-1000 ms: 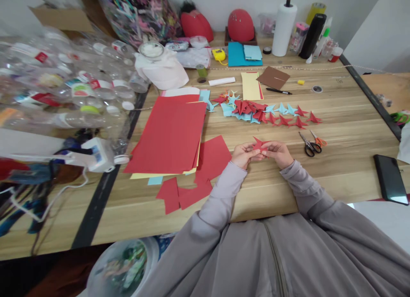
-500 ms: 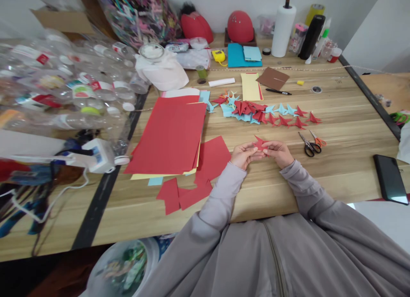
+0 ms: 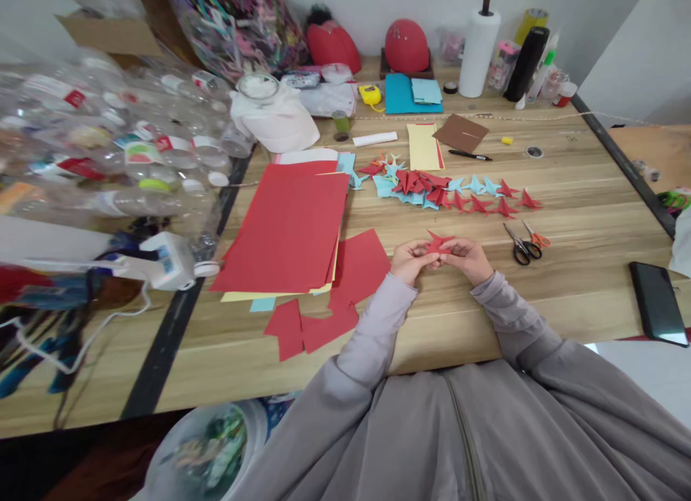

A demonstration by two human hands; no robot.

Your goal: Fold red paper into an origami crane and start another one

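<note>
A small folded red paper crane [image 3: 440, 242] is pinched between my two hands, just above the table. My left hand [image 3: 409, 260] grips its left side, fingers closed. On its right side my right hand [image 3: 471, 259] holds it with thumb and fingers. One pointed tip sticks up over the fingers; its lower part is hidden. Beyond the hands lie several finished red cranes [image 3: 479, 205] and blue cranes [image 3: 475, 183] in rows and a heap. Black-handled scissors [image 3: 522, 250] and smaller orange scissors [image 3: 536, 236] rest to the right of my right hand.
Left of my hands lies a stack of red paper sheets [image 3: 288, 227], with red offcuts [image 3: 324, 330] in front. Plastic bottles [image 3: 173, 145] crowd the far left. A black phone [image 3: 657, 299] sits at the right edge. A brown card [image 3: 461, 133] and a pen [image 3: 469, 155] lie farther back.
The fingers of both hands have shifted slightly on the red paper crane, drawing closer together at its lower edge. Nothing else on the table has visibly moved.
</note>
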